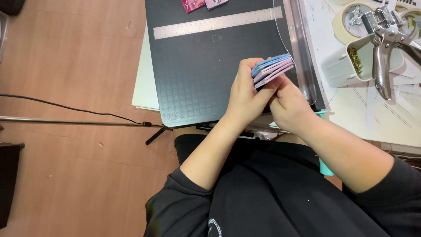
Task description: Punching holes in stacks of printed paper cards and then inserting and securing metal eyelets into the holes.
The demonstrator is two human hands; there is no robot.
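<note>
Stack of folded paper pieces [272, 68], blue on top and pale lilac beneath, was pinched between both my hands above the right part of the black gridded cutting board [197, 74]. My left hand [245, 94] gripped it from the left and below, fingers wrapped round the near edge; my right hand [287, 105] pressed in beside it, thumb against the lower sheets, the two hands touching. The layers were fanned slightly at their far corner, not squared. Risk, as I judged it: the loose leaves could slide out of register or slip free, since only one end was clamped. Clear blade guard and rail [302, 52] of the trimmer ran just beside my knuckles; a careless shift to the right might have knocked the stack against it. Metal ruler [217, 23] lay across the board's far end, well apart, with two patterned paper scraps [201, 3] at the top edge. To the right stood a white tub of small brass eyelets [354, 59], a roll of masking tape [346, 22] and a metal punch plier [383, 48]; an elbow swing could have upset the tub.
</note>
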